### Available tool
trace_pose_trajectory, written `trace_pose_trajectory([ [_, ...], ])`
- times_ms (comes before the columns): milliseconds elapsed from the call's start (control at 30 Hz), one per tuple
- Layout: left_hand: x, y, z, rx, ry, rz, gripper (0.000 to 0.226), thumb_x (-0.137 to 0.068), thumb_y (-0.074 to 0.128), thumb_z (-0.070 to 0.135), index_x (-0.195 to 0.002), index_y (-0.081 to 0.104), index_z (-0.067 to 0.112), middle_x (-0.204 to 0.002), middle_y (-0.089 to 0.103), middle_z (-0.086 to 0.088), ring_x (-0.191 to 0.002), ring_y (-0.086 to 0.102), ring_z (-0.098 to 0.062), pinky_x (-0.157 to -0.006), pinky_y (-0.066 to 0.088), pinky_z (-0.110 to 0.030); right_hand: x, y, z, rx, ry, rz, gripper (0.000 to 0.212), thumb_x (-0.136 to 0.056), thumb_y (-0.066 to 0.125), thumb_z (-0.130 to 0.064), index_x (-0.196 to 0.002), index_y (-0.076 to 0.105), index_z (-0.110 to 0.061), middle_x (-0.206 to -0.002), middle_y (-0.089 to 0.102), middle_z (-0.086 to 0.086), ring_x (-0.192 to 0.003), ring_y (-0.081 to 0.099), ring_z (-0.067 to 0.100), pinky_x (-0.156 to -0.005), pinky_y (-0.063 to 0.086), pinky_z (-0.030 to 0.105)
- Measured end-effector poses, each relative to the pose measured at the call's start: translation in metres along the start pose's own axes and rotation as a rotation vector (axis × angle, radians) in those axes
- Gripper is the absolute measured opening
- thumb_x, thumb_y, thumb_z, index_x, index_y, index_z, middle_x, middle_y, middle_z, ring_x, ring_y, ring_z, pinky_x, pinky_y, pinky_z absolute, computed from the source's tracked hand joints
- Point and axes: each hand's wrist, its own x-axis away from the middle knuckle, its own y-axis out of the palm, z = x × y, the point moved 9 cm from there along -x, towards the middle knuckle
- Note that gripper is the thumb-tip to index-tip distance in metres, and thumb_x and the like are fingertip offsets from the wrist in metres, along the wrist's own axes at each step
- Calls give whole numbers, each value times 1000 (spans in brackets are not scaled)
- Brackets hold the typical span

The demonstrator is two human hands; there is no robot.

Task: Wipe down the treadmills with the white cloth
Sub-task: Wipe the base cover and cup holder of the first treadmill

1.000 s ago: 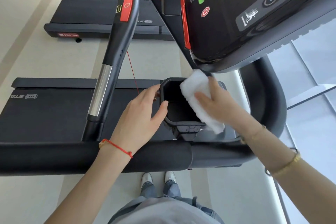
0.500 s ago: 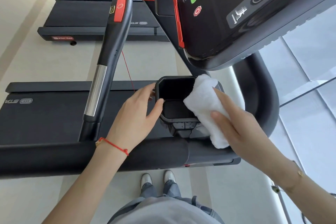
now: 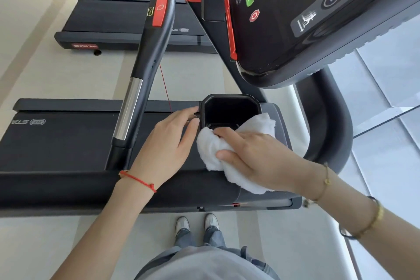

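Observation:
A black cup holder (image 3: 229, 110) juts out below the treadmill console (image 3: 318, 18). The white cloth (image 3: 212, 150) is bunched over the holder's near rim and right side. My right hand (image 3: 254, 157) lies on top of the cloth, fingers spread over it and thumb curled under its lower fold, pressing it against the holder. My left hand (image 3: 167, 150) rests against the holder's left wall, fingertips touching its rim. The near treadmill's belt deck (image 3: 56, 138) stretches to the left under both hands.
A black handrail (image 3: 145, 61) with a red button and a chrome section slants down left of the holder. A thick black front bar (image 3: 56, 191) crosses under my forearms. A second treadmill (image 3: 127, 22) stands behind. My shoes (image 3: 197, 223) are on the pale floor.
My right hand has swept the cloth from the holder's right side down and left across its near rim. The left hand has stayed on the holder's left wall.

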Motion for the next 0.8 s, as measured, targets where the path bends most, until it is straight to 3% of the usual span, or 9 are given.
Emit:
trace_pose_trajectory([
  [100,-1,0,1,-26,-4,0,40,-102,39,34,-140,50,25,-128,60,8,-115,56,-6,-98,44,-23,7,-6,3,78,-18,15,46,-101,32,-45,-112,57,-9,-87,63,1,-74,58,23,-67,30,21],
  [200,0,1,2,-43,8,-10,42,-101,39,35,-141,49,25,-126,61,8,-114,56,-5,-99,45,-27,25,-16,15,160,-77,2,44,-99,35,-40,-116,62,-9,-95,67,0,-87,62,19,-81,43,23],
  [300,1,1,2,-53,9,-12,43,-101,39,37,-142,48,26,-126,61,8,-116,56,-7,-100,46,-29,20,-14,21,180,-89,-28,46,-99,36,-42,-117,63,-9,-101,69,1,-95,63,20,-89,42,22],
  [367,0,0,2,-50,4,-8,42,-101,39,35,-141,49,25,-125,61,8,-115,56,-7,-99,47,-29,2,-8,16,144,-37,-27,48,-99,30,-47,-98,61,-10,-84,67,1,-79,62,25,-82,45,33],
  [433,0,1,2,-27,-11,-4,41,-101,39,33,-139,50,25,-125,61,8,-113,57,-8,-97,48,-29,-12,-2,4,169,-15,52,45,-98,26,-50,-79,42,-13,-63,58,0,-55,56,28,-67,46,45],
  [500,0,0,2,-14,-20,3,39,-101,39,33,-137,51,26,-123,61,9,-111,58,-8,-94,48,-28,-15,-2,0,175,-9,129,45,-97,24,-51,-75,36,-14,-56,55,1,-46,52,31,-62,46,44],
  [667,1,0,2,-34,-11,-4,40,-102,39,34,-139,50,26,-124,61,8,-112,57,-7,-97,47,-28,8,-8,20,134,-39,30,47,-98,32,-47,-83,58,-11,-70,60,-2,-62,57,23,-63,35,24],
  [733,1,-2,3,-48,-4,-3,42,-101,38,36,-140,49,25,-125,61,7,-113,57,-6,-98,46,-28,15,-15,25,148,-86,22,45,-97,35,-44,-89,64,-9,-76,64,-1,-71,60,21,-69,40,25],
  [800,1,-2,3,-45,-4,1,41,-102,38,36,-140,49,25,-125,62,8,-113,57,-6,-98,46,-28,11,-17,23,162,-100,59,45,-96,35,-44,-84,63,-10,-71,63,0,-67,60,23,-65,39,25],
])
